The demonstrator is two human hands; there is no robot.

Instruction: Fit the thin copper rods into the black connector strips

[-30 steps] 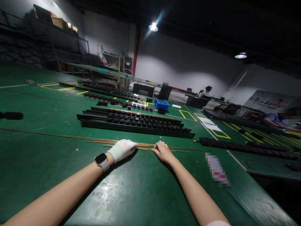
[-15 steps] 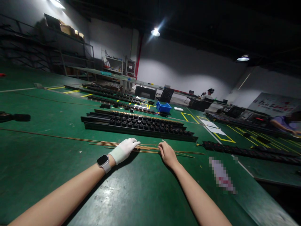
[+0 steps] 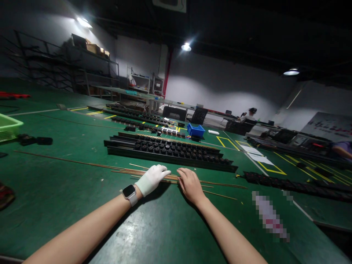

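Note:
A loose bundle of thin copper-coloured rods (image 3: 123,170) lies across the green table, several long pieces side by side with uneven ends. My left hand (image 3: 152,179), in a white glove with a watch at the wrist, is closed over the bundle's middle. Just to its right, my bare right hand (image 3: 189,185) has its fingers curled round the same rods; its fingertips are partly hidden. A few rod ends stick out beyond it, one rod (image 3: 220,195) slanting toward me. Behind the hands stand long black rails (image 3: 170,157) with rows of round black parts.
A blue bin (image 3: 195,130) and white sheets (image 3: 255,152) lie farther back. At left are a green basket (image 3: 9,128) and black parts (image 3: 35,140). A black strip (image 3: 288,181) runs along the right. People sit at distant tables.
The view has swung left, bringing the green basket in. My right hand has moved closer to my left, its fingers now flatter over the rods. One rod end slants out more on each side.

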